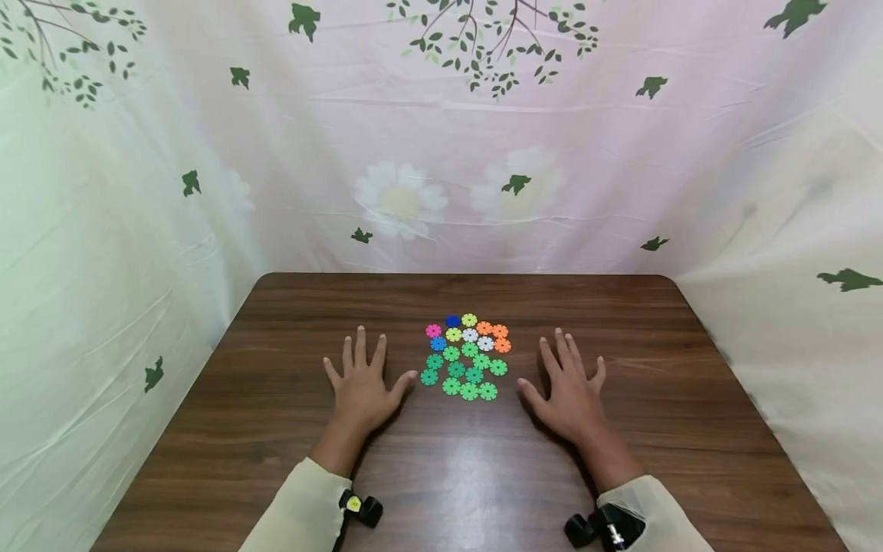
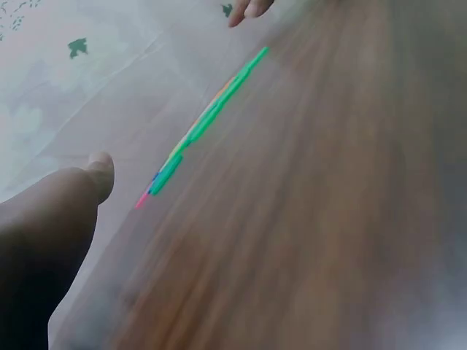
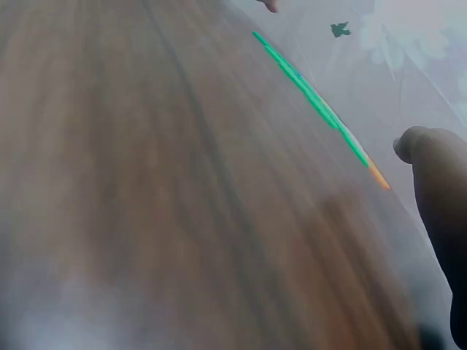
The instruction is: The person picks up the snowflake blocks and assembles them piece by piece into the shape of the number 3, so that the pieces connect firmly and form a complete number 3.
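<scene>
Several small notched plastic discs (image 1: 469, 349) lie flat in a cluster on the brown table (image 1: 469, 460), between the two hands. Green ones fill the near part; orange, white, yellow, blue and pink ones lie farther back. My left hand (image 1: 361, 391) rests on the table left of the cluster, fingers spread, its thumb close to the nearest green disc. To the right, my right hand (image 1: 569, 395) also lies with spread fingers, holding nothing. From the left wrist, the discs (image 2: 208, 117) appear edge-on beyond the thumb (image 2: 80, 186). The right wrist view shows them as a thin strip (image 3: 314, 98).
A pale cloth (image 1: 441, 138) printed with leaves, birds and flowers hangs behind the table and along both sides. Each sleeved wrist carries a small black camera, one on the left (image 1: 370, 511) and one on the right (image 1: 581, 530).
</scene>
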A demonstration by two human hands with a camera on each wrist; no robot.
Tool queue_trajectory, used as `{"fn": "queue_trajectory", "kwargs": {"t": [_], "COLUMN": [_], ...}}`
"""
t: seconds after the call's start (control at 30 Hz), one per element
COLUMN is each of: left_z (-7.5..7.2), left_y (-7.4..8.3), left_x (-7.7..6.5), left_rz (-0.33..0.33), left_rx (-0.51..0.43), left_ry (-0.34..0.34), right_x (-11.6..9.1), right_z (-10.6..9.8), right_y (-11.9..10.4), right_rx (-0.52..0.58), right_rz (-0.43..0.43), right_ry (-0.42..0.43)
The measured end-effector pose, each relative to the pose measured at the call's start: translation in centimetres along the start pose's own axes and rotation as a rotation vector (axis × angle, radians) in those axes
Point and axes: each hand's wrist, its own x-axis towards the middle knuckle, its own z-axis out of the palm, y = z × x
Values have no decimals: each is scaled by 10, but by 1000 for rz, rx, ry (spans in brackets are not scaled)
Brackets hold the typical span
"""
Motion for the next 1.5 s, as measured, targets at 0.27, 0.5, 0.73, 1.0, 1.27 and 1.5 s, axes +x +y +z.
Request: {"fn": "queue_trajectory", "kwargs": {"t": [0.27, 0.5, 0.73, 1.0, 1.27, 1.5], "left_z": [12, 16, 18, 23, 23, 24], "left_y": [13, 18, 20, 33, 38, 40], "left_x": [15, 23, 26, 28, 28, 27], "left_rz": [49, 59, 69, 99, 93, 97], "left_rx": [-30, -91, -169, -278, -359, -377], "left_ry": [28, 79, 118, 109, 94, 69], "right_x": [14, 25, 34, 40, 43, 42], "right_z": [12, 17, 22, 31, 34, 36], "right_y": [-8, -15, -29, -46, -50, -48], "right_rx": [31, 86, 162, 196, 203, 192], "right_rz": [-40, -141, -260, -342, -357, -344], "right_ry": [9, 42, 60, -18, -34, -56]}}
